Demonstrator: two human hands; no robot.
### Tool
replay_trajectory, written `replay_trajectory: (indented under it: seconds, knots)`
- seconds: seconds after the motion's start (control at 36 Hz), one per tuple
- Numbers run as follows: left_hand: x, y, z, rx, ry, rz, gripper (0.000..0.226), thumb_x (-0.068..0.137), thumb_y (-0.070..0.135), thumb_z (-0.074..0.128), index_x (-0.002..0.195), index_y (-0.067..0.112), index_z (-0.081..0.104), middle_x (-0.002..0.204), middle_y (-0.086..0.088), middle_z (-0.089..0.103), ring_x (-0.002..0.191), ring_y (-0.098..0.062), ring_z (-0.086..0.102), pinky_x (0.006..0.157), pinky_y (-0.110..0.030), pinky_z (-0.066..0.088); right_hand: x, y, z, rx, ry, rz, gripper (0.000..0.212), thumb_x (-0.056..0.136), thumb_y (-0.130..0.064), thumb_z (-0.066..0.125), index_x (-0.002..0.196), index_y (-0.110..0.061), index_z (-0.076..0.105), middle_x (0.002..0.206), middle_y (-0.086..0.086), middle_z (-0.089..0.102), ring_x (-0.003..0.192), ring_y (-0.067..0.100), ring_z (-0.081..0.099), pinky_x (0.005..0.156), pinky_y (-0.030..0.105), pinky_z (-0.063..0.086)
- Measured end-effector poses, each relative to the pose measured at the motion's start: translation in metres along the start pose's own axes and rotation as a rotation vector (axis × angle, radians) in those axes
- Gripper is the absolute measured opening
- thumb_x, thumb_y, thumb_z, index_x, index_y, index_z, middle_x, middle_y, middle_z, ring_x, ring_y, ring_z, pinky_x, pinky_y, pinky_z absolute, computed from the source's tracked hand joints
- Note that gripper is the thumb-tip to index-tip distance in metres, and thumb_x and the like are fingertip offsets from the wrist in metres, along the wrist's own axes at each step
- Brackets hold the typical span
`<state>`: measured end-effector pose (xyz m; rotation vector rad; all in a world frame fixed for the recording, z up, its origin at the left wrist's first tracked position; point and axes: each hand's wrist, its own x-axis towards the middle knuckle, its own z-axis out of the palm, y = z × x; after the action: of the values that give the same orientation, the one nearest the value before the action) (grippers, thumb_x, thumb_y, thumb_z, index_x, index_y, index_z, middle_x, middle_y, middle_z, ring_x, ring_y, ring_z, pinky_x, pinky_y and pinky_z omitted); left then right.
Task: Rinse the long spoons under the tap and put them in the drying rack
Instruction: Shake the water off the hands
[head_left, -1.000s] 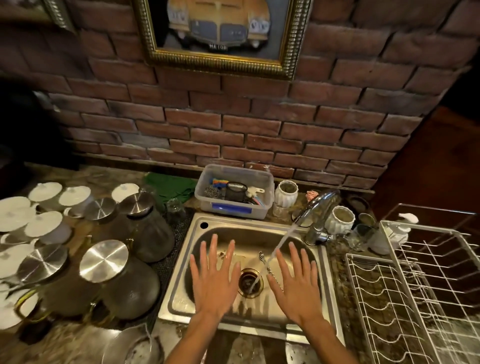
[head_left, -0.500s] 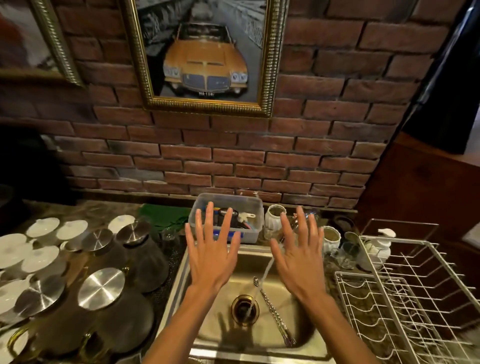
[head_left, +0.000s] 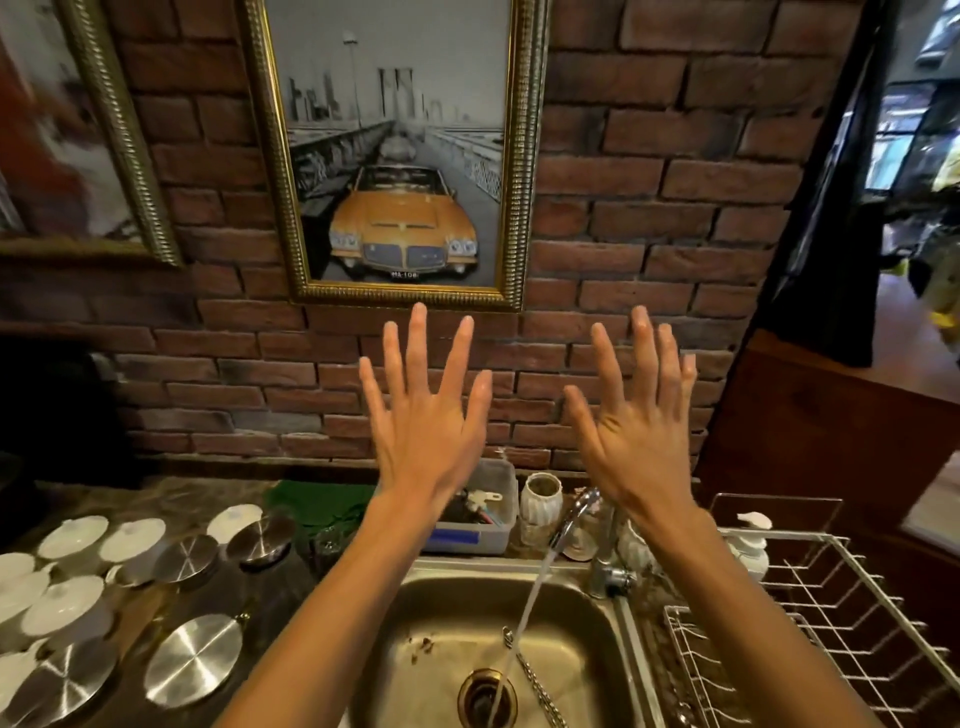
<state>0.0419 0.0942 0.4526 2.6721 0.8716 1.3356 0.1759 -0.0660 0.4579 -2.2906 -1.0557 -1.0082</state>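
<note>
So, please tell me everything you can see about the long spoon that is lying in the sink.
The long spoon looks like shiny metal with a twisted, chain-like handle and a small loop at its far end. It lies flat on the floor of the steel sink, running diagonally just right of the drain, and its near end leaves the picture at the bottom edge, so the bowl is not visible. The stream of water crosses above its upper end. Neither hand touches it.

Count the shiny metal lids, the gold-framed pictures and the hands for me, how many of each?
Shiny metal lids: 4
Gold-framed pictures: 2
Open, empty hands: 2
Total: 8
</note>
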Motion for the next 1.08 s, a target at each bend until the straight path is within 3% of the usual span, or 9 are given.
replay_trajectory:
  seconds: [0.22, 0.58, 1.08]
  knots:
    - [0.047, 0.027, -0.035, 0.001, 0.146, 0.103, 0.057, 0.101, 0.058, 0.020, 0.156, 0.044, 0.012, 0.168, -0.001, -0.002, 0.155, -0.028, -0.004, 0.120, -0.063, 0.007, 0.037, -0.004, -0.044, -0.050, 0.127, -0.050, 0.065, 0.098, -0.059, 0.024, 0.155, -0.034, 0.005, 0.165, 0.007, -0.002, 0.152, 0.029, -0.002, 0.120, 0.059, 0.006]
    - [0.073, 0.056, -0.078, 0.019, 0.257, 0.136, 0.060, 0.102, 0.056, 0.020, 0.157, 0.040, 0.007, 0.168, -0.006, -0.003, 0.155, -0.031, -0.005, 0.118, -0.066, 0.003, 0.069, -0.007, -0.111, -0.063, 0.234, -0.044, 0.063, 0.099, -0.058, 0.021, 0.154, -0.034, 0.002, 0.164, 0.009, -0.001, 0.151, 0.030, -0.002, 0.119, 0.062, 0.005]
    - [0.045, 0.052, -0.054, -0.014, 0.192, 0.120, 0.059, 0.103, 0.053, 0.027, 0.157, 0.035, 0.014, 0.168, -0.002, 0.002, 0.155, -0.028, -0.005, 0.119, -0.064, 0.004, 0.033, 0.010, -0.084, 0.062, 0.098, -0.011, 0.063, 0.097, -0.059, 0.024, 0.154, -0.037, 0.006, 0.164, 0.000, -0.001, 0.152, 0.024, 0.001, 0.120, 0.060, 0.007]
